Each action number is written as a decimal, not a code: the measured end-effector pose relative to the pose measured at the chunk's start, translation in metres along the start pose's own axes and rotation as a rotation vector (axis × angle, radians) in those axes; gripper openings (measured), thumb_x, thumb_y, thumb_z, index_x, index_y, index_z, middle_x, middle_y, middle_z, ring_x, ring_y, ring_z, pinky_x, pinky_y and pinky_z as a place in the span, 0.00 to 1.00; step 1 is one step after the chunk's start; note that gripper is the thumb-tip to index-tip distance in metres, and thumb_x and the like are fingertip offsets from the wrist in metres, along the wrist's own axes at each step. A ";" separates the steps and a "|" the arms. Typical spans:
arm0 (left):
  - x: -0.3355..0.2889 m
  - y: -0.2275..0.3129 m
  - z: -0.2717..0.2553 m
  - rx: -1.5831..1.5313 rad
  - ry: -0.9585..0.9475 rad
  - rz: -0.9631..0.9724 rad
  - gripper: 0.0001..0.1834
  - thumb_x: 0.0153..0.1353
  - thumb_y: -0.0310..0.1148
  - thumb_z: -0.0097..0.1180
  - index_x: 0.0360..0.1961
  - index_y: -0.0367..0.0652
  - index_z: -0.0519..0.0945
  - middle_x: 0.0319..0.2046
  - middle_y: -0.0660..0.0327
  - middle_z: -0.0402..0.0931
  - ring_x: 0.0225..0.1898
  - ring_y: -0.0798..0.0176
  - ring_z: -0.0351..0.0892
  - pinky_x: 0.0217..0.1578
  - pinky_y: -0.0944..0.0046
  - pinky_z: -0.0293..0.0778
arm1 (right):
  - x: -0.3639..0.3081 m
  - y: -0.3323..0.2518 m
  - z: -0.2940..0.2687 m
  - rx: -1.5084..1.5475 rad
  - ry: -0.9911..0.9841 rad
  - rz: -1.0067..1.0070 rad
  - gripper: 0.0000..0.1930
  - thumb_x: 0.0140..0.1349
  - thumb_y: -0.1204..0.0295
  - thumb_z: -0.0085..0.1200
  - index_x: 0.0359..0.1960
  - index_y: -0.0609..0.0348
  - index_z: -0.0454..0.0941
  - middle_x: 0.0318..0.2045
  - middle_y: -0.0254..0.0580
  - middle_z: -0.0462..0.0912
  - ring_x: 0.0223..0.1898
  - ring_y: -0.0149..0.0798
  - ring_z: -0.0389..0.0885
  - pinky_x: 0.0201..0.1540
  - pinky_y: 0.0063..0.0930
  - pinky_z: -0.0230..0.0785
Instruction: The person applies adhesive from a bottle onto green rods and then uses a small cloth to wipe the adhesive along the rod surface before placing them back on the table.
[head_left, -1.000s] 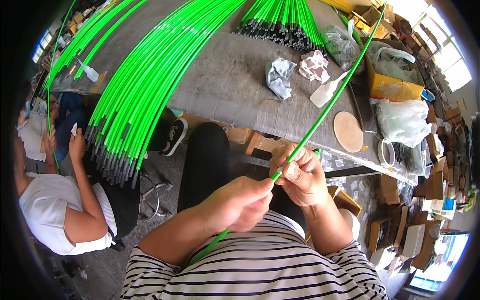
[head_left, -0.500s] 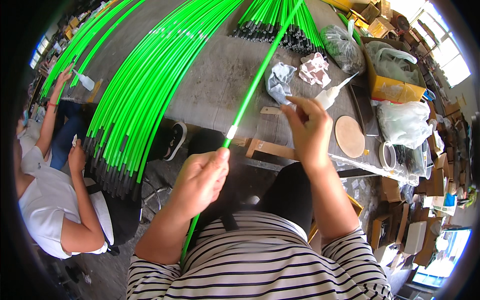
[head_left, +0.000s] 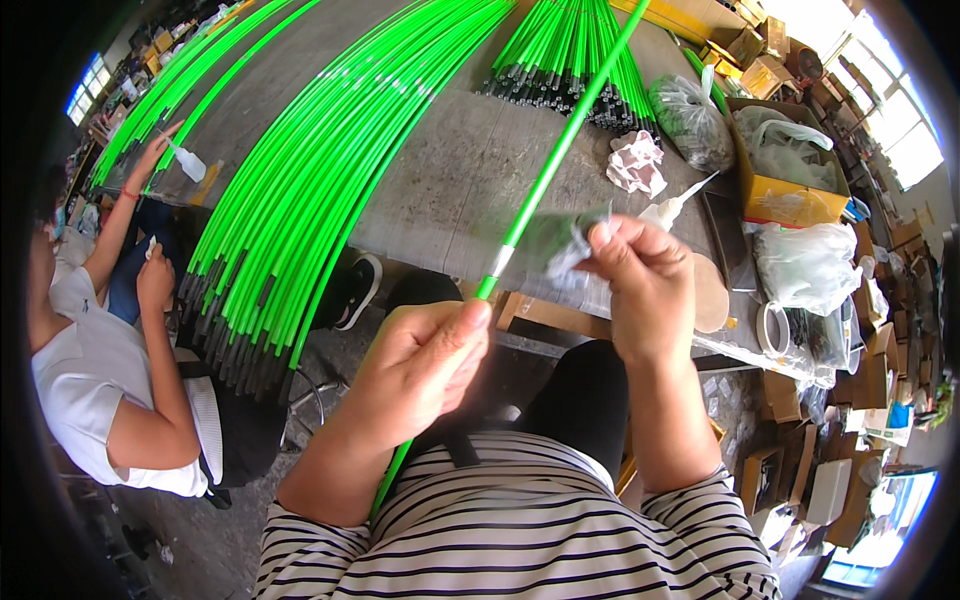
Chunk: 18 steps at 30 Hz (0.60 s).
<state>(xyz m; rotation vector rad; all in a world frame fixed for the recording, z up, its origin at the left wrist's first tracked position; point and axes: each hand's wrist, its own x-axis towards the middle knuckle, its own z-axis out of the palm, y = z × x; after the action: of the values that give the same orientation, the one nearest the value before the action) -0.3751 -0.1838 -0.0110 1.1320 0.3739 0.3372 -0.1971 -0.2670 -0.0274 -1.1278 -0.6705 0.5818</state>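
My left hand (head_left: 425,365) is wrapped round a long green rod (head_left: 560,150), thumb laid along it. The rod slants from beside my waist up past the far edge of the table, with a whitish band (head_left: 502,260) just above my thumb. Between the fingertips of my right hand (head_left: 650,275) a grey rag (head_left: 568,245) is pinched, smeared by motion. It hangs just right of the banded part of the rod; whether they touch, I cannot tell. Near that hand lie a white squeeze bottle (head_left: 668,210) with a thin nozzle and a crumpled pinkish rag (head_left: 636,164).
Many green rods with dark ends (head_left: 330,150) fan over the table (head_left: 440,170) at left; another bundle (head_left: 570,60) lies at the back. On the right are a round tan disc (head_left: 712,295), plastic bags (head_left: 805,255) and a yellow box (head_left: 790,200). A co-worker (head_left: 125,370) sits at left.
My right hand has picked the grey rag up off the table and brought it toward the rod. The left hand still grips the rod, which sits slightly farther right in view.
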 end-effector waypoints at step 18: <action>-0.014 -0.012 0.036 0.297 0.049 0.079 0.12 0.59 0.32 0.51 0.23 0.35 0.76 0.10 0.70 0.63 0.09 0.78 0.59 0.11 0.75 0.55 | -0.076 -0.010 0.010 0.322 -0.080 -0.021 0.05 0.49 0.85 0.56 0.29 0.66 0.79 0.39 0.45 0.76 0.37 0.33 0.76 0.39 0.23 0.70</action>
<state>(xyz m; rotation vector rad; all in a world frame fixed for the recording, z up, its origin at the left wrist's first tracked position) -0.3708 -0.2234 -0.0065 1.4341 0.4327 0.3884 -0.2541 -0.3186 -0.0298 -0.7995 -0.6304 0.6925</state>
